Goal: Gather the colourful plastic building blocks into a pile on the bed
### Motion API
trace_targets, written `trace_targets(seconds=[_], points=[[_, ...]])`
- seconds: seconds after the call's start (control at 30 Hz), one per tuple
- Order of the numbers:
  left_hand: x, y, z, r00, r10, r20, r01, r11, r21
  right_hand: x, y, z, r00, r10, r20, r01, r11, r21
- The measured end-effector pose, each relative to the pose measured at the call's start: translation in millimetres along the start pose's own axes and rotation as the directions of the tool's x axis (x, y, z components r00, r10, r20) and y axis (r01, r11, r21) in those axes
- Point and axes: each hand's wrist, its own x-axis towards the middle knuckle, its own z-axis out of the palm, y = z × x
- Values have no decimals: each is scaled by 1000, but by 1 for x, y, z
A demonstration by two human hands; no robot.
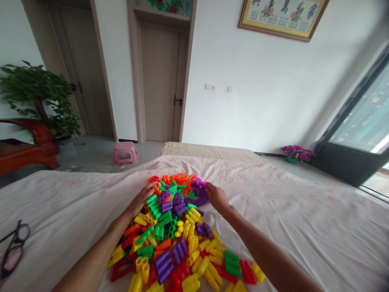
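A heap of plastic tube blocks (179, 231), in orange, green, purple, yellow and red, is being spread over a pink flowered bedsheet (304, 219), running from the near edge of view toward mid-bed. The left hand (140, 199) is being laid flat and unclenched against the heap's left flank, fingers touching green and orange pieces; nothing is being gripped. The right hand (217, 197) is being rested at the heap's far right edge, fingers curled onto purple blocks (199, 191); whether a piece is actually being grasped cannot be told. Black-framed glasses (13, 247) are lying on the sheet, well apart to the left. A pink stool (125, 152) is standing on the floor beyond the bed
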Motion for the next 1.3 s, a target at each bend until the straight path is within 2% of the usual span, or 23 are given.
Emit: trace_targets(seconds=[0.1,0.2,0.27,0.37,0.43,0.5,0.57,0.73,0.87,1.07,1.2,1.3], points=[[-1,15,13,997,22,73,-24,1000,17,-20,-21,0,992,-117,47,109,983,146],[3,25,13,984,98,148,-105,994,36,-23,-20,-3,964,-248,94,210,930,302],[13,23,6,991,115,75,-124,984,128,-9,-11,-6,977,-203,60,168,917,362],[41,6,-8,990,82,-113,-47,957,288,29,6,-9,999,2,-36,8,960,281],[62,-10,-12,990,35,-137,11,945,326,57,10,-8,994,97,-46,-90,987,131],[81,-23,-10,994,-29,-103,62,941,334,78,6,-4,992,127,-15,-127,992,21],[96,-31,-2,996,-72,-44,83,939,334,90,-7,5,994,104,18,-104,995,-5],[109,-25,24,987,-66,145,23,959,283,80,-47,29,996,-42,74,41,999,19],[104,-8,36,957,-75,281,17,979,204,60,-63,30,986,-147,78,131,975,180],[77,23,30,914,-110,390,65,990,128,25,-69,5,987,-136,82,86,891,445],[43,50,20,903,-77,422,30,993,118,-16,-83,-22,987,-152,55,112,889,444],[11,73,15,909,-7,416,-83,977,198,-49,-101,-44,983,-175,63,142,924,356]])
